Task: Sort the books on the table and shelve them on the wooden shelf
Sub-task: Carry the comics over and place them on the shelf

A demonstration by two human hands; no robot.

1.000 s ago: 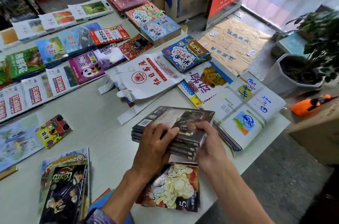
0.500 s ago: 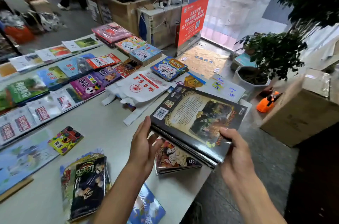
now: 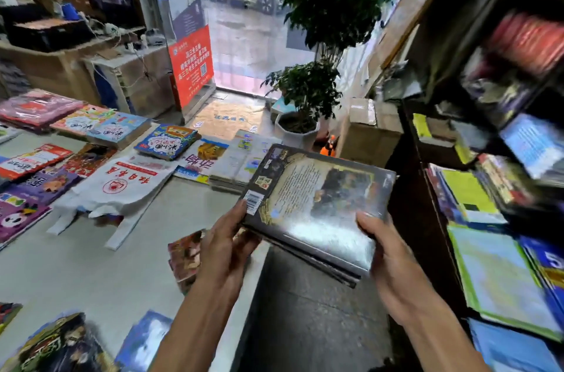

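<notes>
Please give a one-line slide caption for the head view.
Both hands carry a stack of dark books toward the wooden shelf.

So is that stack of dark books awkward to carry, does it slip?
Probably a bit slippery: the top cover of the stack looks glossy, with glare. Likely stiff and fairly heavy: several flat books, held by the left hand and right hand.

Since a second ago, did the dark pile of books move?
Yes. The stack of dark books left the table, lifted rightward past its edge toward the wooden shelf.
</notes>
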